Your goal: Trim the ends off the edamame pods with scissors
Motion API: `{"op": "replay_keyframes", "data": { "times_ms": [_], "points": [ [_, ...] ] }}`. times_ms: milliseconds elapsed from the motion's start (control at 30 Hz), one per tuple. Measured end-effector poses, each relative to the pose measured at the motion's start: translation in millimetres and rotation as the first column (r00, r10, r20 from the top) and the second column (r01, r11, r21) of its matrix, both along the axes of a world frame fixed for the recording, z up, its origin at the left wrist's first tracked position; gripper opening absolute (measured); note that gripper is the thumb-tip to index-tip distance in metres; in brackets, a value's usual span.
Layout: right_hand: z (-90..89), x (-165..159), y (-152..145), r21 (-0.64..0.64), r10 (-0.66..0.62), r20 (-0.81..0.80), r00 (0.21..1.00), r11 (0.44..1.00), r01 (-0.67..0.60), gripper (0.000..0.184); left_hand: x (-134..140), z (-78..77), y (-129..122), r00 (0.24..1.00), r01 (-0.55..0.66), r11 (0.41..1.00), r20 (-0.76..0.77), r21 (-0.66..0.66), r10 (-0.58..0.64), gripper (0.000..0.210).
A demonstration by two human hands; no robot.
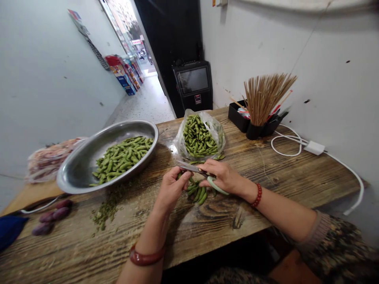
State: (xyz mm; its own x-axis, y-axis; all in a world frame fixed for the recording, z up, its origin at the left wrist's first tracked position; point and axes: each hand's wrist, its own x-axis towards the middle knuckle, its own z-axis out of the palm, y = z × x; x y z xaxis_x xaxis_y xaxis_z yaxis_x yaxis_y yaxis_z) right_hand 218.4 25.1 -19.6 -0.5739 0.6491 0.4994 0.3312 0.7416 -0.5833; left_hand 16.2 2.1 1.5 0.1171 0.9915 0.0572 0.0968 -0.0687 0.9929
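My right hand (220, 173) is closed around the pale green handles of a pair of scissors (191, 167), whose blades point left over my left hand. Pinched in my left hand (173, 185) is what looks like an edamame pod, mostly hidden by the fingers and the blades. Beneath both hands lies a small heap of green edamame pods (199, 193) on the wooden table. Just beyond them stands an open clear plastic bag (220, 136) full of pods. To the left, a steel basin (77, 171) holds more pods in its right half.
Clipped green bits (105, 211) lie scattered in front of the basin. Several purple onions (55, 217) and a bag of meat (50, 159) are at the left. A black holder (237, 117) with bamboo skewers (262, 96) and a white cable (349, 167) sit at the right.
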Motion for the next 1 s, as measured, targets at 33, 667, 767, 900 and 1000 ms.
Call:
{"op": "replay_keyframes", "data": {
  "times_ms": [33,667,767,900,1000],
  "points": [
    [-1.8,0.0,1.2,0.0,-0.006,-0.009,1.0,1.0,0.006,0.045,-0.7,-0.4,0.3,1.0,-0.013,1.0,0.003,-0.014,0.013,0.016],
    [-4.2,-2.4,2.4,-0.006,-0.048,-0.094,0.994,0.999,0.047,0.061,-8.6,2.5,8.2,0.811,-0.068,0.979,0.561,-0.19,0.165,0.023],
    [-5.8,-2.5,3.2,0.005,-0.036,-0.089,0.995,0.999,0.037,0.062,-6.0,1.6,6.7,0.831,-0.042,0.981,0.538,-0.189,0.14,0.022],
    [-8.8,-2.5,4.3,0.011,-0.027,-0.101,0.995,1.0,0.028,0.062,-3.4,1.4,4.9,0.844,-0.041,0.982,0.519,-0.182,0.132,0.024],
    [-11.4,-2.3,5.6,0.008,-0.017,-0.126,0.992,1.0,0.018,0.06,-2.7,1.9,4.6,0.842,-0.055,0.982,0.521,-0.183,0.144,0.026]
  ]
}}
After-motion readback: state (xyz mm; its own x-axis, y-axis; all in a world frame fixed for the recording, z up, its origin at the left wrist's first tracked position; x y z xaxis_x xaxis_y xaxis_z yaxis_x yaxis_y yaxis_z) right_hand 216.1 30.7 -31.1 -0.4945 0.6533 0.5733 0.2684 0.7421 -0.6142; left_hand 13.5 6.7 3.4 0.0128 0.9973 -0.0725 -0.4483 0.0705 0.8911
